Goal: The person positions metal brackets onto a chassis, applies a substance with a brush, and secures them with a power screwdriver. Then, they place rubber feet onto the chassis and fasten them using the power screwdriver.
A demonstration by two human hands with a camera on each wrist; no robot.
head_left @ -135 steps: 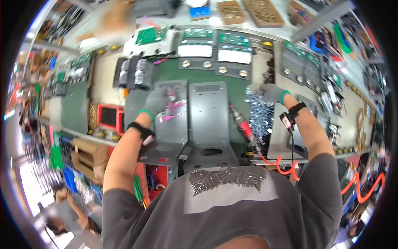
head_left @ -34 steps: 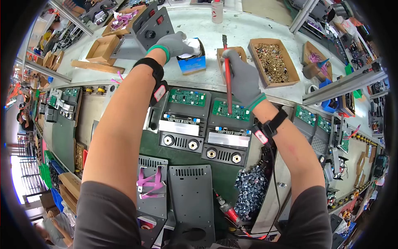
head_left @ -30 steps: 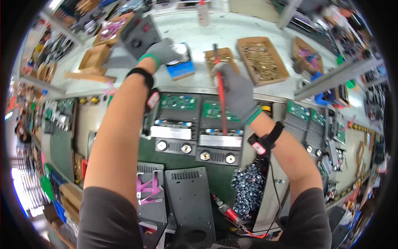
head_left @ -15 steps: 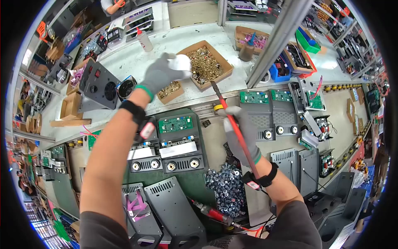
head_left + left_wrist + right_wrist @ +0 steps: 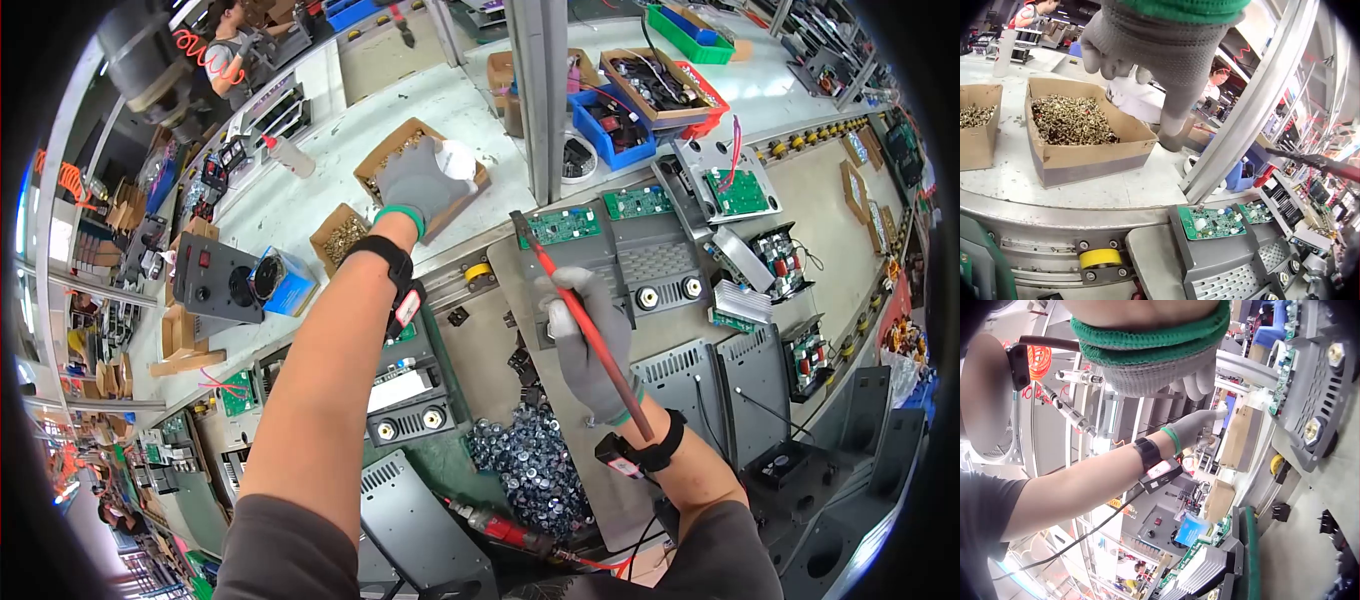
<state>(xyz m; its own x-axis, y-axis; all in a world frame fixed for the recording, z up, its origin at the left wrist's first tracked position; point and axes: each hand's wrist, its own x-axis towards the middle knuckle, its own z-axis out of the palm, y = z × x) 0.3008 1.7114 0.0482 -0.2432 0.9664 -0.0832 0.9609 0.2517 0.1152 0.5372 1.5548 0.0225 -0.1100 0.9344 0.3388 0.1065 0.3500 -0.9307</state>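
Observation:
The gloved left hand (image 5: 424,182) grips a white round object (image 5: 457,161) above a cardboard box of small brass-coloured parts (image 5: 408,132); the left wrist view shows the white object (image 5: 1137,99) under its fingers, over the box's right side (image 5: 1091,164). In the head view the gloved right hand (image 5: 590,345) holds a long red tool (image 5: 592,335) with a dark flat tip, pointing up and left over a grey chassis with a green circuit board (image 5: 560,227). The right wrist view shows the right glove (image 5: 1166,378) from behind, its grip hidden.
A metal post (image 5: 540,100) stands right of the box. A smaller parts box (image 5: 340,238) and a blue box (image 5: 285,282) are at left. Dark metallic parts (image 5: 532,470) lie below the right hand, beside a red-and-silver air tool (image 5: 505,527).
The head view has turned to the right. The left hand has carried the white object from beside the parts box to over its right side. The right hand still holds the red tool.

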